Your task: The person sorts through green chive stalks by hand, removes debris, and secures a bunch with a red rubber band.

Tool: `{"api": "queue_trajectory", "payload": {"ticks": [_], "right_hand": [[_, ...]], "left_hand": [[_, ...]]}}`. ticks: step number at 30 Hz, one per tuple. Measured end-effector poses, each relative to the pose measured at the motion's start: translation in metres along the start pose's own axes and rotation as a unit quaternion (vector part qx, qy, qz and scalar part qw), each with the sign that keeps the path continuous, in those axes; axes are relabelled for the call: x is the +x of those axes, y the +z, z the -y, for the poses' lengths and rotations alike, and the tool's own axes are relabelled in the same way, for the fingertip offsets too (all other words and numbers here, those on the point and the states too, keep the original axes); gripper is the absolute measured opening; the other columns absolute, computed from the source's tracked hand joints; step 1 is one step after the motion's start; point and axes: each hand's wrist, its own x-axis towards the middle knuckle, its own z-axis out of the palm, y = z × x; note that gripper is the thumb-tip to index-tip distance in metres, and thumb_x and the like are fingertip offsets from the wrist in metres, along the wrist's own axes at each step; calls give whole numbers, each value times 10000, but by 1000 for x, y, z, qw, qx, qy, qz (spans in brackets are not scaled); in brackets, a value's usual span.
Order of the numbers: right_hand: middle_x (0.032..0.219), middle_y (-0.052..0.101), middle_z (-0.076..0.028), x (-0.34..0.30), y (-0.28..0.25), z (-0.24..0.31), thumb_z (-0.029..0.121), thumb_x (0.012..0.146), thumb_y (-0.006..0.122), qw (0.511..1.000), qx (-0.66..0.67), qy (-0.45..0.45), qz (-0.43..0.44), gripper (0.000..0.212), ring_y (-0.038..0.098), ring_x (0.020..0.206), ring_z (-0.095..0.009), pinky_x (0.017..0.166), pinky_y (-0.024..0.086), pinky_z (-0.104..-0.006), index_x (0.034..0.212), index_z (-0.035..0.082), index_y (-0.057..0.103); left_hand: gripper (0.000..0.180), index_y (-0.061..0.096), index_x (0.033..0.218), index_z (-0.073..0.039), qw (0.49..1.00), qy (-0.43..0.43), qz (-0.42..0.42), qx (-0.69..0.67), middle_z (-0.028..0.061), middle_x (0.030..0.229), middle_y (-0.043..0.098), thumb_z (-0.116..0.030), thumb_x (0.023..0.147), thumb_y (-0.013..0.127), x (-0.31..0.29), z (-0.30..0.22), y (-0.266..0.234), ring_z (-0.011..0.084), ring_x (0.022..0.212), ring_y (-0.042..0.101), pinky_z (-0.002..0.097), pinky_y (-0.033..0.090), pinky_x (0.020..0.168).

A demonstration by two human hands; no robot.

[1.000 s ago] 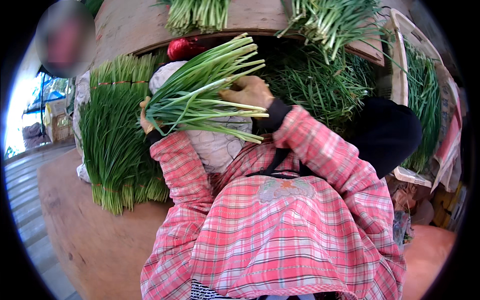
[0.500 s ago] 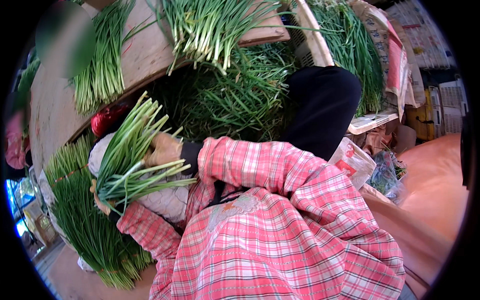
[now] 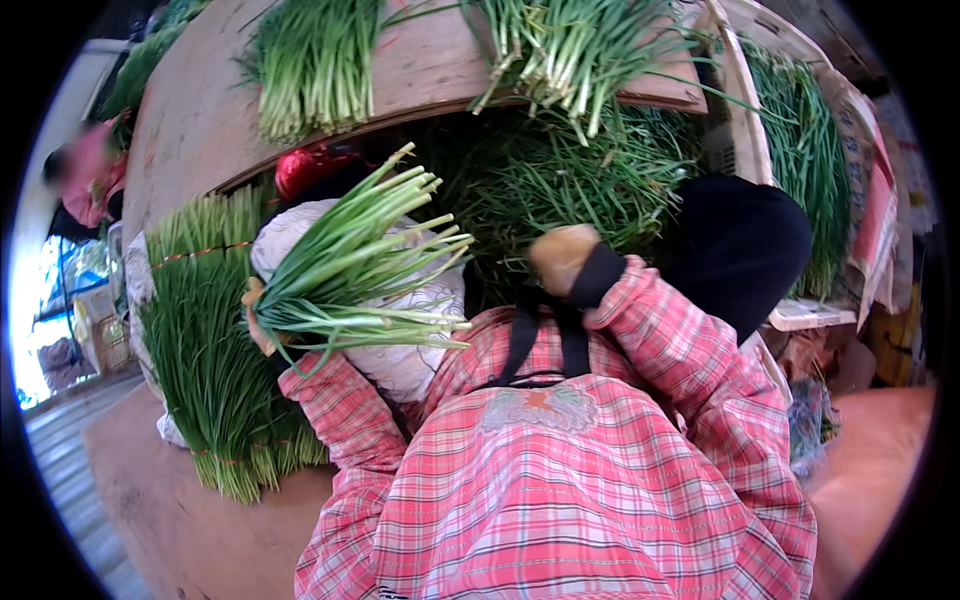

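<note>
Now left hand [image 3: 262, 318] grasping fanned bunch of green spring onions [image 3: 355, 268]; right hand [image 3: 562, 256] clenched, empty, beside it. Best keep grip near roots, stalks aligned.

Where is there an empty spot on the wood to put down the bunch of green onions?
Bare wood shows on the upper board, between the two bunches lying there, and on the low wooden surface below the tied bundle. The middle is crowded: loose greens fill it, where the right hand reaches. The left hand grips its bunch.
</note>
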Motion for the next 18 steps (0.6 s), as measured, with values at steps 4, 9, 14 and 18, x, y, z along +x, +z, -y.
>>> {"api": "queue_trajectory", "payload": {"ticks": [4, 9, 14, 18], "right_hand": [[675, 633, -132, -23, 13, -51, 148, 681, 594, 987, 4, 130, -98, 108, 628, 655, -316, 569, 494, -411, 664, 67, 664], [759, 636, -131, -38, 3, -43, 351, 752, 663, 963, 78, 249, -74, 294, 628, 750, -303, 622, 492, -405, 821, 66, 653], [839, 625, -142, -24, 40, -85, 325, 767, 654, 935, -32, 344, -86, 334, 641, 783, -276, 646, 513, -392, 897, 23, 597], [774, 656, -99, -10, 27, -43, 249, 780, 585, 973, -24, 180, -140, 171, 637, 763, -251, 680, 509, -349, 778, 93, 653]], "left_hand": [[191, 455, 790, -163, 890, -152, 243, -354, -51, 724, 472, -279, 940, 431, -29, 16, 77, 106, 701, 445, 302, 383, 707], [182, 466, 748, -134, 893, -119, 203, -384, -69, 617, 369, -189, 921, 457, -26, 11, 82, 84, 594, 356, 235, 339, 621], [332, 494, 1170, 18, 947, -16, 116, -300, -56, 672, 419, -77, 852, 499, -26, 9, 71, 80, 620, 378, 235, 369, 640], [366, 484, 1196, 23, 949, -12, 84, -304, -50, 667, 424, -63, 840, 493, -23, 8, 72, 73, 612, 385, 236, 366, 623]]}}
